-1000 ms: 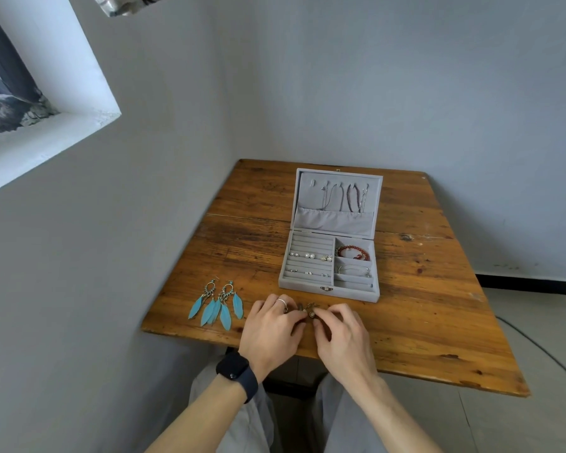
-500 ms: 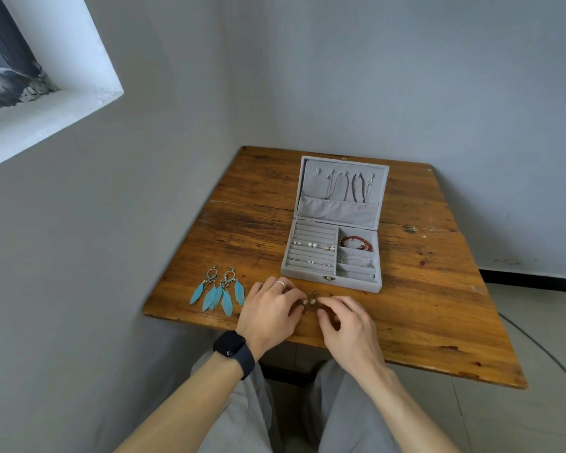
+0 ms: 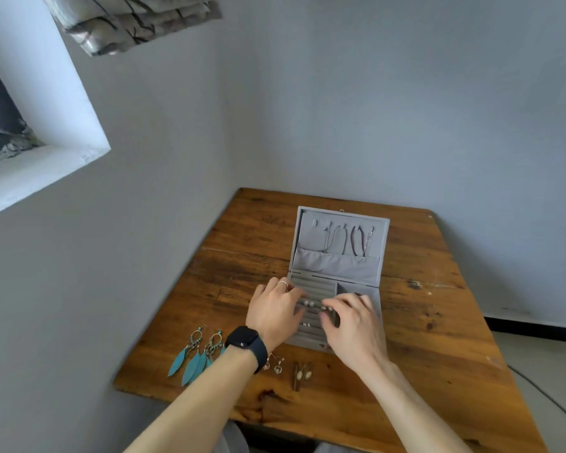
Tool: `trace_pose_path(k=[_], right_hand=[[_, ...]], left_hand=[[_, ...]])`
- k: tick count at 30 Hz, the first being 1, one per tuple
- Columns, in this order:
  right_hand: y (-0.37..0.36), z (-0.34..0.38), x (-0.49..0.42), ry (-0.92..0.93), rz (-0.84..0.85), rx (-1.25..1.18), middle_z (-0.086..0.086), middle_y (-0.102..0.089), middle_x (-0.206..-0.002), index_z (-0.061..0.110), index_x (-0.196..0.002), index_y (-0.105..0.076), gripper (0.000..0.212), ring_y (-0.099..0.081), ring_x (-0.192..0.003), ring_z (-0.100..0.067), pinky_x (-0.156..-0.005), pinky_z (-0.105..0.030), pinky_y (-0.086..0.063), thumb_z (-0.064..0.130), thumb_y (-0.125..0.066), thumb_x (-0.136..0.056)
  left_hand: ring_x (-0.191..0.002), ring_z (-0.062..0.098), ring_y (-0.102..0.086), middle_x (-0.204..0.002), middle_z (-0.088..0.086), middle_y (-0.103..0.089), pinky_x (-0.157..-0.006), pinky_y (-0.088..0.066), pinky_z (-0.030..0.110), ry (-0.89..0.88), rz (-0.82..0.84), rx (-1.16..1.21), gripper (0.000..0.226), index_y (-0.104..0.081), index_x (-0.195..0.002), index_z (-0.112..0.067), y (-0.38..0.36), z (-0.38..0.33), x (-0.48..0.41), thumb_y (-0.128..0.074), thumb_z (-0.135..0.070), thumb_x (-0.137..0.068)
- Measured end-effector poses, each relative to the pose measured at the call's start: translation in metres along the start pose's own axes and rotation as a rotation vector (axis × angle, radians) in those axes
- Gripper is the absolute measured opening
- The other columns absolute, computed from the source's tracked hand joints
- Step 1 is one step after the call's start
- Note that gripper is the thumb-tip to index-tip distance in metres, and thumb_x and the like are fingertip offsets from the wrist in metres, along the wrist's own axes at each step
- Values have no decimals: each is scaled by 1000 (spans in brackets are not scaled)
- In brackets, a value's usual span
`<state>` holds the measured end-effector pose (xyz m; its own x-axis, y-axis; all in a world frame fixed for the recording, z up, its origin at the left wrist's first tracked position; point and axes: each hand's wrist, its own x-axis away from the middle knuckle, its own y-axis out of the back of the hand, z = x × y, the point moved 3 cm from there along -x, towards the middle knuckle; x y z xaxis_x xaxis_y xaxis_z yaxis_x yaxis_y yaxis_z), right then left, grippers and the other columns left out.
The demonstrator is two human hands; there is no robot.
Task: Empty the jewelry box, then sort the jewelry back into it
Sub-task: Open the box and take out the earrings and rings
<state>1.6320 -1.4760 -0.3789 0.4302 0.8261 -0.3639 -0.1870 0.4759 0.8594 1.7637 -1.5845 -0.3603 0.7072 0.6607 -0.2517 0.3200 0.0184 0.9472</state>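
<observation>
The grey jewelry box (image 3: 383, 256) stands open mid-table, with several necklaces (image 3: 350, 240) hanging in its lid. Both hands hover over its ring-roll section. My left hand (image 3: 275, 310), wearing a ring and a black watch, has its fingertips at two pearl studs (image 3: 308, 303). My right hand (image 3: 353, 320) curls its fingers over small studs (image 3: 327, 308) beside them; motion blur hides any pinch. A sliver of red bracelet (image 3: 357, 294) shows in the right compartment. Turquoise feather earrings (image 3: 193, 354), small gold drop earrings (image 3: 273, 366) and oval-stone earrings (image 3: 303, 374) lie near the table's front edge.
The wooden table (image 3: 438, 338) sits in a corner, with walls close on the left and behind. A window ledge (image 3: 30, 171) juts out at the upper left, and folded cloth (image 3: 128, 24) hangs above. A cable (image 3: 543, 390) runs over the floor at the right.
Both hands left the small earrings at the front edge and moved forward over the box's ring rolls. Those earrings now lie uncovered on the table.
</observation>
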Motion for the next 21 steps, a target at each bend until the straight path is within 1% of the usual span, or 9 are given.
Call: trace_pose_path(k=[4, 7, 10, 13, 17, 21], right_hand=[[-13, 0, -19, 29, 12, 47, 7, -67, -112, 25, -114, -74, 29, -52, -105, -20, -86, -36, -51, 36, -70, -88], [-19, 2, -27, 46, 34, 74, 8, -68, -110, 26, -109, -76, 28, -53, -104, -20, -83, -35, -51, 38, -73, -85], [-23, 5, -30, 49, 68, 94, 10, -68, -111, 27, -108, -76, 25, -52, -105, -20, -81, -36, -49, 38, -71, -86], [-24, 7, -31, 28, 100, 86, 11, -67, -115, 27, -111, -75, 24, -48, -108, -19, -85, -36, -46, 37, -68, -90], [-18, 8, -30, 11, 95, 38, 9, -69, -114, 27, -111, -74, 22, -49, -109, -19, -87, -36, -47, 34, -66, -92], [-1, 5, -18, -24, 45, -85, 10, -73, -104, 28, -107, -73, 16, -52, -100, -17, -82, -34, -49, 33, -66, -93]], left_hand=[[-121, 19, -45, -128, -2, -57, -98, -37, 37, -3, 24, -58, 30, -66, -122, -27, -11, -1, -13, -51, -37, -98], [-120, 19, -45, -126, -3, -57, -97, -38, 37, -1, 34, -55, 30, -68, -121, -29, -15, 2, -17, -50, -37, -98], [-119, 19, -45, -124, -4, -58, -95, -39, 37, -15, 31, -46, 28, -68, -120, -31, -14, 3, -18, -51, -38, -98], [-120, 19, -46, -124, -4, -59, -96, -39, 37, -13, 42, -49, 28, -68, -119, -30, -13, 3, -19, -51, -39, -99], [-116, 18, -48, -119, -5, -62, -94, -37, 35, 11, 22, 25, 24, -69, -114, -31, -9, 6, -13, -54, -41, -98], [-111, 13, -50, -113, -10, -63, -93, -37, 31, 71, -30, 143, 18, -69, -108, -34, 3, 11, 0, -58, -42, -96]])
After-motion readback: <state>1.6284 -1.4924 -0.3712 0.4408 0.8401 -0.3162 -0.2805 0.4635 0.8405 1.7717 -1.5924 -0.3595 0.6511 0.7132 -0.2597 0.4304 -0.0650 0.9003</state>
